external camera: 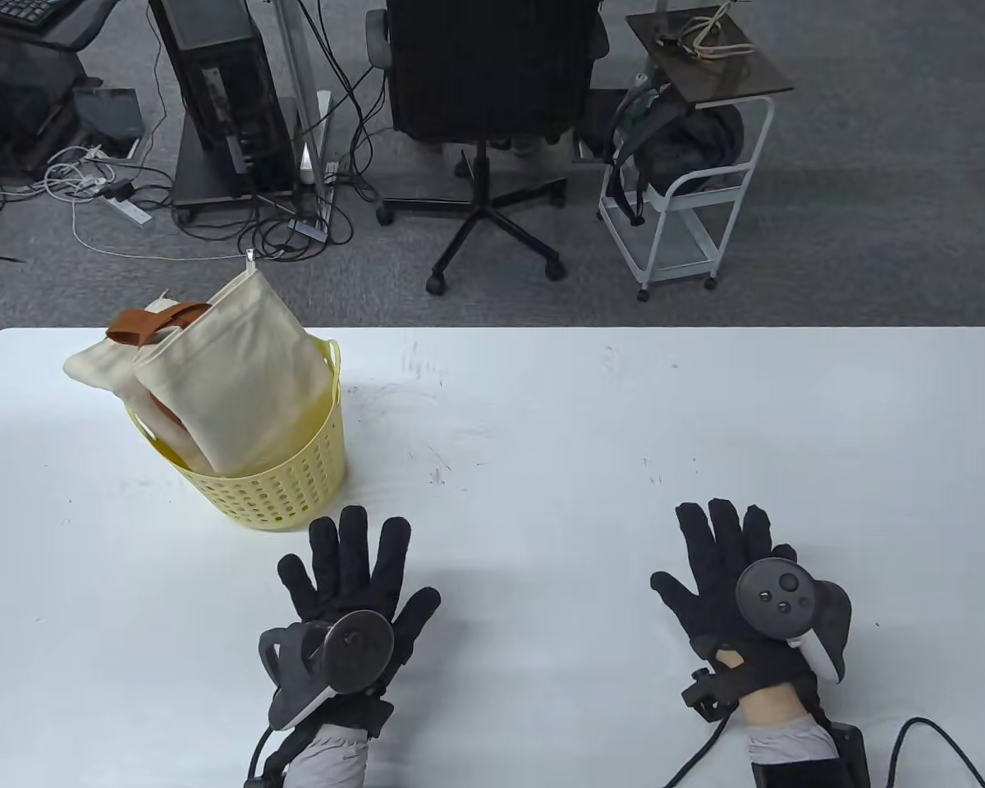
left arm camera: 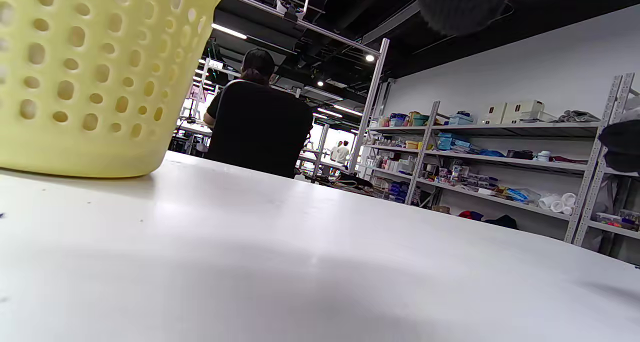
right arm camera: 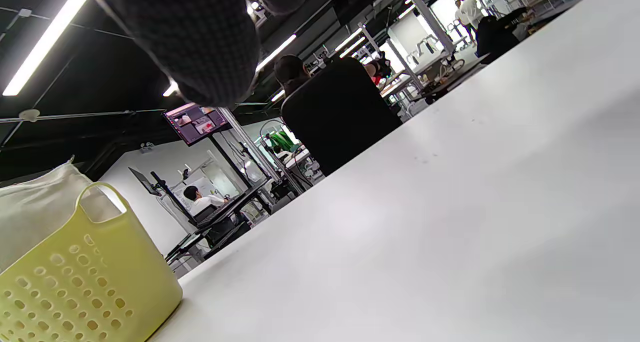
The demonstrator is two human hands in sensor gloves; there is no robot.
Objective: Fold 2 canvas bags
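Observation:
Two cream canvas bags [external camera: 238,377] with brown handles [external camera: 152,320] stand bunched in a yellow perforated basket [external camera: 283,492] at the table's left. The basket also shows in the left wrist view [left arm camera: 85,82] and the right wrist view [right arm camera: 75,282], where cream cloth [right arm camera: 35,207] rises above its rim. My left hand [external camera: 349,574] lies flat on the table with fingers spread, just in front of the basket, holding nothing. My right hand [external camera: 726,566] lies flat and spread at the right, empty, far from the bags.
The white table [external camera: 558,443] stretches wide between and beyond the hands. Behind its far edge stand a black office chair [external camera: 492,98], a white cart [external camera: 689,189] and a computer tower with cables [external camera: 222,98].

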